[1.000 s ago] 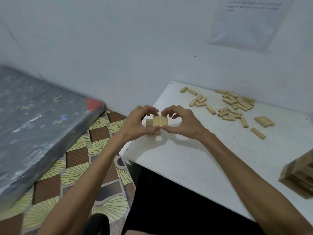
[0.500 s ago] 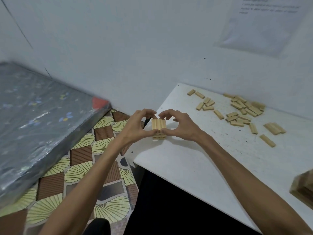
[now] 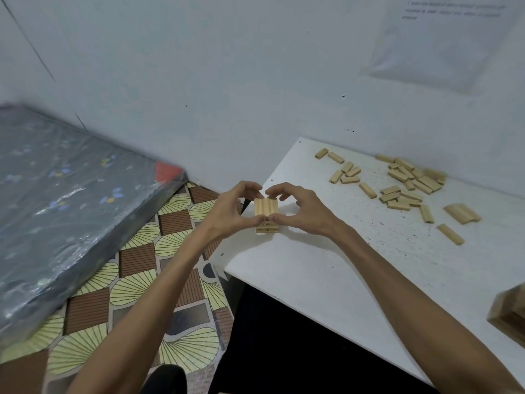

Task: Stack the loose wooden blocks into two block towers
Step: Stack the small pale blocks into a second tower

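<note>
A short tower of wooden blocks [image 3: 266, 214] stands near the left edge of the white table [image 3: 326, 280], its top layer three blocks side by side. My left hand [image 3: 230, 211] and my right hand [image 3: 298, 209] both pinch that top layer, fingers at its far end and thumbs at its near end. Several loose wooden blocks [image 3: 403, 186] lie scattered at the back of the table. A second, taller block tower [image 3: 511, 311] shows partly at the right edge of the view.
A dark plastic-wrapped mattress [image 3: 65, 209] lies to the left on the patterned floor [image 3: 136, 280]. The white wall stands close behind the table, with a paper sheet [image 3: 443, 38] taped to it. The table's left edge runs just beside the short tower.
The view has shifted slightly; the hands stay round the top layer of the short tower, which now sits squared over the layers below.
</note>
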Available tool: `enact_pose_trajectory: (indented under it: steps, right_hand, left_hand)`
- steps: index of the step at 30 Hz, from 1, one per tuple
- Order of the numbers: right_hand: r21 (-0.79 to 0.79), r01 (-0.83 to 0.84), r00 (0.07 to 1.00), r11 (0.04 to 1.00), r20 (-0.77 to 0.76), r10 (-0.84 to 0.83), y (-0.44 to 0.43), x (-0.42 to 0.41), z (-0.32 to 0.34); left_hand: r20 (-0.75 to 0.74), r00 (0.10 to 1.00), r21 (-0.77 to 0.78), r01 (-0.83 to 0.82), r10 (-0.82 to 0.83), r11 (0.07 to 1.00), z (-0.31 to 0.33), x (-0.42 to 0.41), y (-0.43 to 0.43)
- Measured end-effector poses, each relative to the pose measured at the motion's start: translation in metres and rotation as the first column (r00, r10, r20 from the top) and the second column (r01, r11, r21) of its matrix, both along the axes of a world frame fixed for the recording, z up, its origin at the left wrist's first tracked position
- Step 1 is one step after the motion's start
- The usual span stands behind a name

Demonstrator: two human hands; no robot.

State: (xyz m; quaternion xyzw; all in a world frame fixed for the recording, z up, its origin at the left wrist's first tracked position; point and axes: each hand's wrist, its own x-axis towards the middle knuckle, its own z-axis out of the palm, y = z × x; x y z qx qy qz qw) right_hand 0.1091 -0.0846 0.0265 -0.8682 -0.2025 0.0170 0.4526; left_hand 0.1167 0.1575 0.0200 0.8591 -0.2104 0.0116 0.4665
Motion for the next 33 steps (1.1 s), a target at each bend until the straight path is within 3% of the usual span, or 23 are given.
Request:
enact_pose_trajectory:
  steps: [33]
  right_hand:
    - [-0.024,-0.018,0.999,1.0,-0.029,0.017,-0.0027,0.0028,-0.0054]
  left_hand:
    - [-0.011,0.999,0.027,0.033,-0.033,0.999,-0.001,-0.0035,-0.0035]
